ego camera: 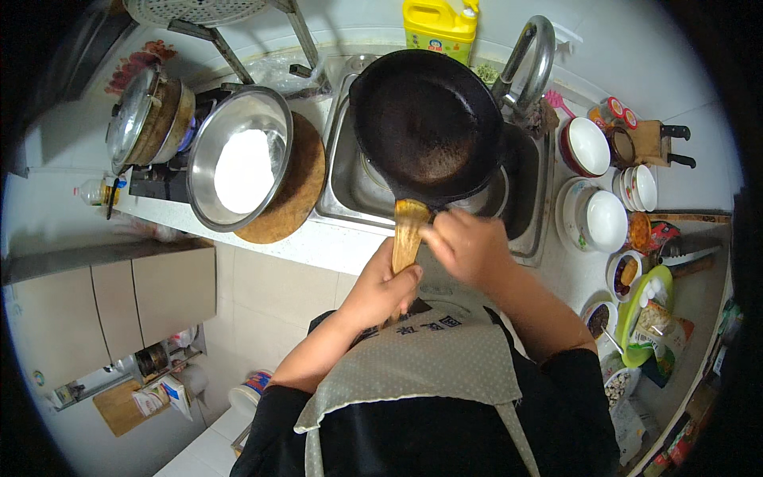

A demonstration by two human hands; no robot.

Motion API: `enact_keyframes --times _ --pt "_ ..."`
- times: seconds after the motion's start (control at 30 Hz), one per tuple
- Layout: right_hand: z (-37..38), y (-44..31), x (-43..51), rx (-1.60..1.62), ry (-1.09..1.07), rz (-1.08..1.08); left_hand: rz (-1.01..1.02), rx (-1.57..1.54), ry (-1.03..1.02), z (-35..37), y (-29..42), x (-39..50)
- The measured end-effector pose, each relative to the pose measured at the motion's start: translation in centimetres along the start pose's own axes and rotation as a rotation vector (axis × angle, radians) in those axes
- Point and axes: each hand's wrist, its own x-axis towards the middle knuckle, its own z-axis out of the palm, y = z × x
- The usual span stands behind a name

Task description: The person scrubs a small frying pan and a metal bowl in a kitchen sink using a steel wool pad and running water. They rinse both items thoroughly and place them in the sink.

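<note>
A black wok [426, 119] with a wooden handle [409, 232] is over the stainless steel sink [349, 185], its dark inside facing me. A paler brown patch shows on the lower part of that inside. My left hand [381, 283] is wrapped around the handle's lower part, thumb on top. Close beside the handle's upper end is my right hand [468, 247], fingers curled and blurred. Whether it holds anything, I cannot tell. Behind the wok, the chrome faucet [530, 65] arches over the sink's right side.
Left of the sink, a steel basin [241, 161] rests on a round wooden board [298, 191]. A lidded pot [149, 119] stands farther left. A yellow jug [441, 27] is behind. White bowls [605, 220], a knife block [650, 143] and a green tray [635, 322] line the right counter.
</note>
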Motion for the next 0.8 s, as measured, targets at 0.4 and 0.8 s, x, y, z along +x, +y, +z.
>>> enact_keyframes --times 0.4,0.8 --pt "0.5 0.1 0.4 0.022 0.045 0.021 0.001 0.056 0.024 -0.7 0.4 0.2" --pt "0.3 -0.5 -0.6 0.053 0.038 0.048 -0.001 -0.055 0.002 -0.9 1.4 -0.1"
